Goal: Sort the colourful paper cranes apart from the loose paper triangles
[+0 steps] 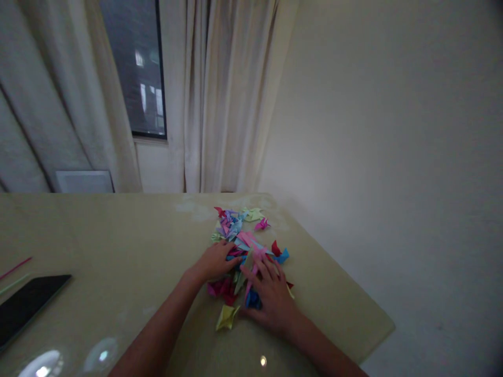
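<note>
A heap of folded paper cranes (247, 238) in many colours lies toward the right end of the table. My left hand (216, 260) rests against the heap's left side, thumb apart from the fingers, over blue and pink paper. Spread across the right and near side of the heap is my right hand (273, 293), palm down, with a dark blue folded paper (253, 299) beside its thumb. Neither hand is visibly gripping a piece. Closest to me lies a yellow folded paper (227, 318). A magenta crane (262, 224) sits slightly apart at the back. The paper under my palms is hidden.
On the left of the glossy table (129, 251) lie a dark flat tablet-like object (33, 301), a pink stick (15, 267) and a pale green stick (14, 283). The table's right edge slants close to the wall (385, 157). Curtains (231, 104) hang behind.
</note>
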A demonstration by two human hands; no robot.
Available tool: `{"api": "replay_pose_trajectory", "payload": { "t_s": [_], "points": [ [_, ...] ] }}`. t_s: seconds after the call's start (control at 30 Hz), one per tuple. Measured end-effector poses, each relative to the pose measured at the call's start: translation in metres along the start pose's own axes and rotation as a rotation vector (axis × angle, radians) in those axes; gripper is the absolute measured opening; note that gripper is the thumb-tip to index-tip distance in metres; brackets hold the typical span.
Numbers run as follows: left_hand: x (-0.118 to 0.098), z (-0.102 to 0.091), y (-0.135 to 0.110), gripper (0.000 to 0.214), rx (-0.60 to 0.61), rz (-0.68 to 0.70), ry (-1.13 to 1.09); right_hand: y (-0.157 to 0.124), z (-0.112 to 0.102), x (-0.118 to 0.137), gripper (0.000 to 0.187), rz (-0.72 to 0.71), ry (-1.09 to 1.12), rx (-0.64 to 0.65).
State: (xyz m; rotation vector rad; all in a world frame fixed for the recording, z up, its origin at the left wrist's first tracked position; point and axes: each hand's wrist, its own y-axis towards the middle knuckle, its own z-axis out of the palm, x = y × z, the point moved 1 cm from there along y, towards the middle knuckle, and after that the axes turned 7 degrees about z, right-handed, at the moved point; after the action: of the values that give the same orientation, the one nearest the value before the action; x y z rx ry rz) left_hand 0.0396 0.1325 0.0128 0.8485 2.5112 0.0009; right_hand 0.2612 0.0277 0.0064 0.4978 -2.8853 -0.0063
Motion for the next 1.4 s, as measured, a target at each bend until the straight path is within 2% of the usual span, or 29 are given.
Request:
{"api": "replay_pose_trajectory", "payload": {
  "t_s": [0.07, 0.13, 0.23, 0.3, 0.37, 0.47, 0.53, 0.6, 0.7, 0.8, 0.9, 0.97, 1.07, 1.17, 1.3, 1.4],
  "points": [
    [0.000, -0.005, -0.019, 0.046, -0.004, 0.021, -0.078, 0.020, -0.007, -0.012, 0.097, 0.140, -0.044, -0.051],
    [-0.001, -0.004, -0.046, 0.049, -0.053, 0.014, -0.154, 0.043, -0.011, -0.025, 0.095, 0.209, -0.042, -0.053],
    [-0.005, 0.010, -0.094, 0.067, -0.196, 0.027, -0.164, 0.080, -0.006, -0.030, 0.085, 0.123, -0.002, -0.056],
    [-0.010, 0.022, -0.120, 0.084, -0.251, 0.075, -0.090, 0.103, 0.001, -0.020, 0.081, 0.049, 0.000, -0.067],
    [-0.017, 0.030, -0.135, 0.101, -0.268, 0.136, -0.010, 0.123, 0.008, -0.003, 0.071, -0.007, 0.003, -0.080],
    [-0.027, 0.033, -0.138, 0.114, -0.246, 0.186, 0.071, 0.147, 0.009, 0.022, 0.045, -0.122, 0.089, -0.060],
    [-0.031, 0.032, -0.132, 0.108, -0.220, 0.165, 0.080, 0.163, 0.002, 0.032, 0.043, -0.171, 0.160, -0.039],
    [-0.034, 0.030, -0.125, 0.093, -0.201, 0.117, 0.054, 0.184, -0.009, 0.037, 0.052, -0.179, 0.185, -0.045],
    [-0.036, 0.030, -0.119, 0.058, -0.210, 0.040, 0.008, 0.224, -0.021, 0.040, 0.078, -0.194, 0.149, -0.072],
    [-0.037, 0.030, -0.117, 0.027, -0.253, -0.024, 0.005, 0.270, -0.022, 0.045, 0.107, -0.150, 0.111, -0.045],
    [-0.034, 0.028, -0.117, 0.023, -0.312, -0.083, 0.020, 0.309, -0.012, 0.053, 0.117, -0.022, 0.099, 0.005],
    [-0.030, 0.026, -0.117, 0.029, -0.365, -0.123, 0.019, 0.326, -0.004, 0.061, 0.110, -0.007, 0.101, 0.038],
    [-0.025, 0.024, -0.118, 0.035, -0.454, -0.160, 0.041, 0.333, 0.006, 0.078, 0.078, -0.138, 0.086, 0.096],
    [-0.021, 0.026, -0.119, 0.044, -0.541, -0.184, 0.124, 0.318, 0.013, 0.100, 0.046, -0.323, 0.059, 0.151],
    [-0.018, 0.030, -0.120, 0.067, -0.653, -0.200, 0.247, 0.275, 0.007, 0.115, 0.032, -0.500, 0.031, 0.233],
    [-0.016, 0.029, -0.121, 0.078, -0.710, -0.211, 0.317, 0.234, -0.016, 0.100, 0.030, -0.558, 0.054, 0.209]
  ]
}}
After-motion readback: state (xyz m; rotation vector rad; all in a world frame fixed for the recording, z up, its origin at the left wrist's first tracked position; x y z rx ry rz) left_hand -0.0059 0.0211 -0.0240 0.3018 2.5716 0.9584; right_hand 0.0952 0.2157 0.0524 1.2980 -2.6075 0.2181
